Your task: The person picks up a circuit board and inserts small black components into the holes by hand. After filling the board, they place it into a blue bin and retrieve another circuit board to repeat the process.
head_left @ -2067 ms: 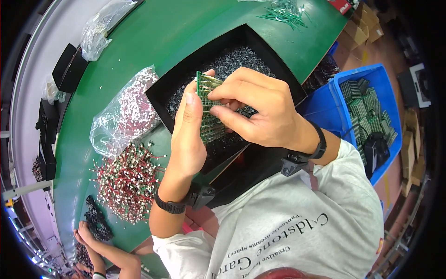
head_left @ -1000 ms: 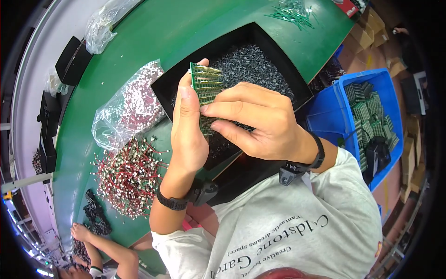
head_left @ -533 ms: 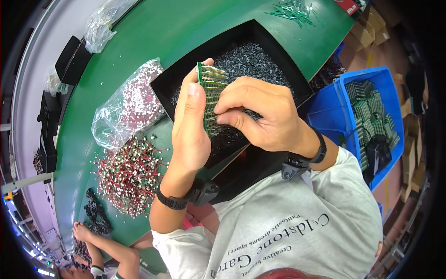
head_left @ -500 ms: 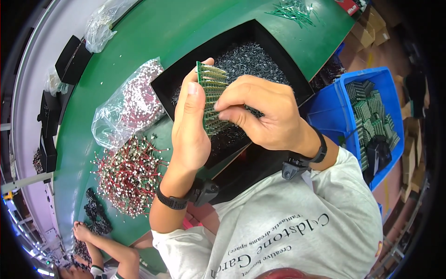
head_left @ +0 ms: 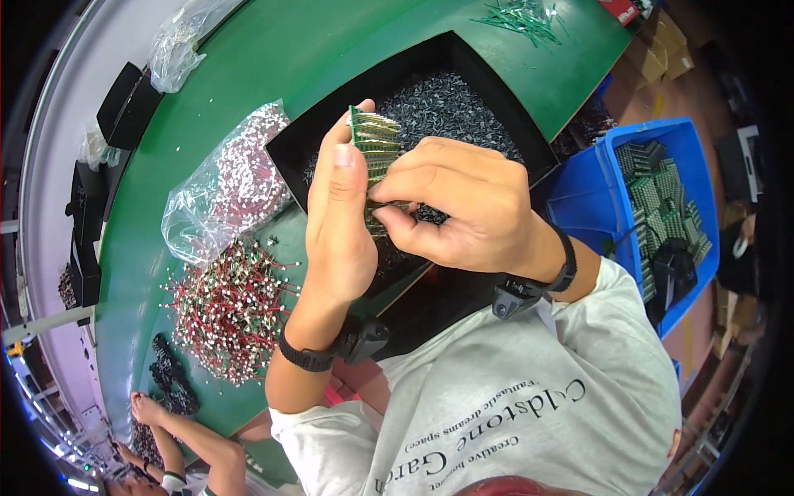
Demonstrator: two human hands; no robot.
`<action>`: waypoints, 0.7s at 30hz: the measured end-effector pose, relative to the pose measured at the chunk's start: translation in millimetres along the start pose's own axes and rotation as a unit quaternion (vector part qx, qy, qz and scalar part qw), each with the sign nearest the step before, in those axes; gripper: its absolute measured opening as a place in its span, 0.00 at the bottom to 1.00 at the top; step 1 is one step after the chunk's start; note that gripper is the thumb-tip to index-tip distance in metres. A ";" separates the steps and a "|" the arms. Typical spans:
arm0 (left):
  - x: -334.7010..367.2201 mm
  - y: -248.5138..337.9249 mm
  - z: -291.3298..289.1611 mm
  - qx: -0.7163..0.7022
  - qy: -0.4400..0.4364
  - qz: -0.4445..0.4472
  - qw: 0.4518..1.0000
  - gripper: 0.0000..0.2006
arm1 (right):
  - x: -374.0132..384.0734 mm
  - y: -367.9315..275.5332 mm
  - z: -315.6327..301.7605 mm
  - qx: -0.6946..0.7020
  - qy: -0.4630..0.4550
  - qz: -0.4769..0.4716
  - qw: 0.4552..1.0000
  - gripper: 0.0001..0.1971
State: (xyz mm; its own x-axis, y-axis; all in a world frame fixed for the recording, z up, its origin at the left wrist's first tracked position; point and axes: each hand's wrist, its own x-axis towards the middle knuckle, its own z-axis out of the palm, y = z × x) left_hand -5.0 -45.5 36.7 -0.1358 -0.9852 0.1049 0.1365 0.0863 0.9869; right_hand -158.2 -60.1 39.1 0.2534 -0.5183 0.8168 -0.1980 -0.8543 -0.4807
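My left hand (head_left: pixel 341 231) is closed on a green circuit board (head_left: pixel 378 139), held on edge with rows of thin metal pins facing right. Its thumb lies along the near face and the fingertips show behind the top edge. My right hand (head_left: pixel 475 207) is at the board's lower half, thumb and forefinger pinched among the pins. Whatever is in that pinch is too small to make out. Beneath both hands lies a black tray (head_left: pixel 351 88) holding a heap of small dark parts (head_left: pixel 451 103).
Left of the tray are a clear bag of white-tipped parts (head_left: pixel 252 165) and a pile of red wires with white connectors (head_left: pixel 227 310). A blue bin (head_left: pixel 571 194) on the right holds several circuit boards (head_left: pixel 662 194). Another person's hand (head_left: pixel 147 409) is at lower left.
My right hand has shifted slightly left and down along the board, with its fingertips lower among the pins. The left hand and the board have barely moved.
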 end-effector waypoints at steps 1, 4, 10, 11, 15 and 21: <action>-1.2 1.7 2.0 -0.005 -0.004 -0.003 1.000 0.29 | -0.5 0.3 -2.5 0.013 -0.012 0.017 1.000 0.12; -3.9 6.5 6.5 -0.032 -0.008 -0.018 0.999 0.29 | -0.1 -1.1 -7.3 0.036 -0.030 0.048 0.998 0.11; 0.4 4.0 2.7 -0.065 0.001 -0.036 0.997 0.29 | -2.2 7.5 -19.2 0.005 -0.030 0.067 0.997 0.11; 0.7 0.5 1.6 -0.052 0.005 -0.033 0.998 0.29 | -0.2 4.6 -19.3 0.004 -0.040 0.067 0.997 0.12; -0.3 2.4 -0.5 -0.059 -0.014 -0.028 0.998 0.29 | -2.9 1.5 -14.8 0.016 -0.063 0.084 0.994 0.14; -1.9 7.3 8.2 -0.063 0.004 -0.032 0.998 0.28 | -4.6 3.0 -12.5 -0.003 -0.051 0.065 0.997 0.14</action>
State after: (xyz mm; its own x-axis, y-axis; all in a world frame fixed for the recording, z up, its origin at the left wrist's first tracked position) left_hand -11.8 -41.7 44.7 -0.1400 -0.9893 0.0406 0.2492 0.0045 0.9684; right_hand -171.7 -59.8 37.9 0.3210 -0.6265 0.7103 -0.2403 -0.7793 -0.5788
